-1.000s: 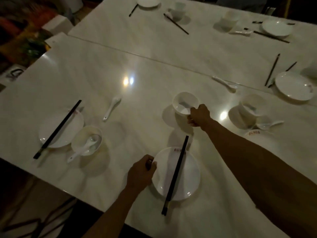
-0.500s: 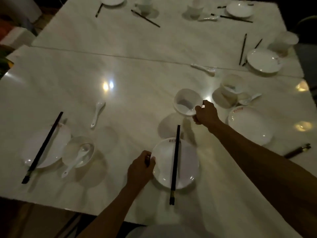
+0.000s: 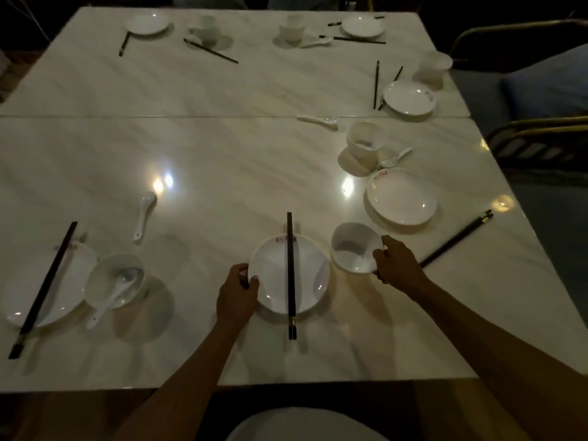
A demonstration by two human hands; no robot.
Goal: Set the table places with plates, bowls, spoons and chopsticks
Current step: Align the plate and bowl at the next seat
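A white plate [image 3: 273, 275] lies in front of me near the table's front edge, with a pair of dark chopsticks [image 3: 290, 275] across its middle. My left hand [image 3: 236, 294] grips the plate's left rim. My right hand [image 3: 396, 268] holds the right rim of an empty white bowl [image 3: 351, 249], which is tilted and sits just right of the plate. A white spoon [image 3: 143, 214] lies loose on the table to the left.
On the left are a plate [image 3: 63, 291] with chopsticks [image 3: 44, 288] and a bowl [image 3: 114, 281] holding a spoon. On the right: a plate [image 3: 401, 197], bowl [image 3: 364, 143], spoon [image 3: 394, 156], loose chopsticks [image 3: 458, 237]. More settings line the far table; chairs [image 3: 537, 138] stand right.
My right hand has brought the bowl from the table's middle back towards me, down beside the plate's right edge. My left hand stays on the plate's rim. The view has shifted right.
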